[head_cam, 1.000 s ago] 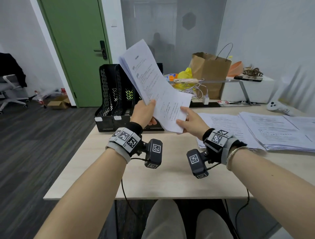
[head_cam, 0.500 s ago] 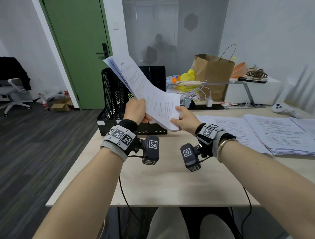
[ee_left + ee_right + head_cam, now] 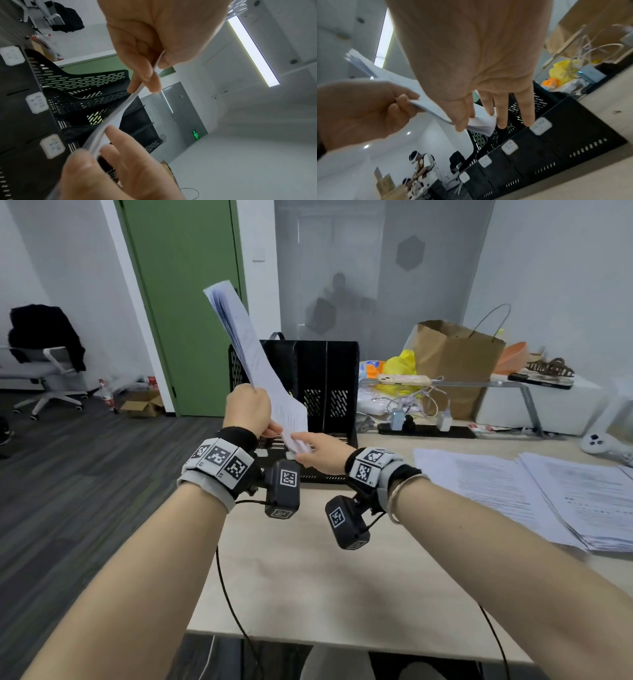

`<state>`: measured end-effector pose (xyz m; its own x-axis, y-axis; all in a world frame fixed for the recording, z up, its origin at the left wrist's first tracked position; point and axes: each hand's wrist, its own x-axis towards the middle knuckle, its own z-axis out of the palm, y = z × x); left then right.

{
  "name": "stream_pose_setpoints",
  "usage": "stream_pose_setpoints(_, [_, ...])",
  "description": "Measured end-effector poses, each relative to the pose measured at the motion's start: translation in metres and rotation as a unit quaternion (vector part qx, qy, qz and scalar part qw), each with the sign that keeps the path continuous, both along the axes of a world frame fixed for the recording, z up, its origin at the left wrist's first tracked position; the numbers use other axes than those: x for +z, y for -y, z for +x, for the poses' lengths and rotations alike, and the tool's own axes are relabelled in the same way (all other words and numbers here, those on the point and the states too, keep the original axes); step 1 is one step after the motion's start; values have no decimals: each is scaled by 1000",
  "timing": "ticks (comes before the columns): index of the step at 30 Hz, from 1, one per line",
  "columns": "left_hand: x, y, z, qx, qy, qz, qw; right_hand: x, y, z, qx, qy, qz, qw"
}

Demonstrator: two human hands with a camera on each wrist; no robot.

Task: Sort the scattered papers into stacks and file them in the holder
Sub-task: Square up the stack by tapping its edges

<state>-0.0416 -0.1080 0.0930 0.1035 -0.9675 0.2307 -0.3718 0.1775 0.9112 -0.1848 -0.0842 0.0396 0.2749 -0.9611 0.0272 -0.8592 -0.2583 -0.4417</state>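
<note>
- The stack (image 3: 255,361) stands nearly on edge above the front of the holder (image 3: 318,392), its top leaning away to the left and its lower corner low over the slots.
- Left hand (image 3: 247,409): the grip is pinched on the stack's near edge, thumb on one face and curled fingers (image 3: 145,75) on the other.
- Right hand (image 3: 322,455): it steadies the bottom corner; fingers (image 3: 524,108) lie mostly straight against the sheets, thumb under the corner, a light pinch at most.
- The step in hand looks like feeding this stack into a slot of the holder. Which slot is meant cannot be told.
- To do it well: square the sheets first, since the lower edge fans a little in the left wrist view.
- Turn the stack fully upright and parallel to the dividers, then lead with the bottom corner the right hand guides.
- Keep the left pinch firm until the lower edge is between two dividers; ease off only once the slot carries the weight.
- Risk: loose sheets could catch on a divider and buckle.
- More papers (image 3: 534,491) lie on the worktop (image 3: 308,577) to the right, not yet filed.
</note>
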Motion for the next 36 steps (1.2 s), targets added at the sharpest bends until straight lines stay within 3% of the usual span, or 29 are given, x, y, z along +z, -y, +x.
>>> stream_pose_setpoints(7, [8,20,34,55,6,-17,998,2,28,40,26,71,-26,997])
stream_pose_setpoints(12, [14,39,49,77,63,-36,994,-6,52,63,16,111,-26,993])
stream_pose_setpoints(16, [11,60,61,97,124,-69,985,-18,62,75,36,167,45,984])
stream_pose_setpoints(21, [7,88,68,141,218,-103,960,-26,81,79,48,135,32,989])
stream_pose_setpoints(31, [-19,132,53,138,364,-109,914,-39,126,71,25,74,73,994])
stream_pose_setpoints(36, [-36,153,50,116,423,-83,895,-42,139,69,36,36,49,998])
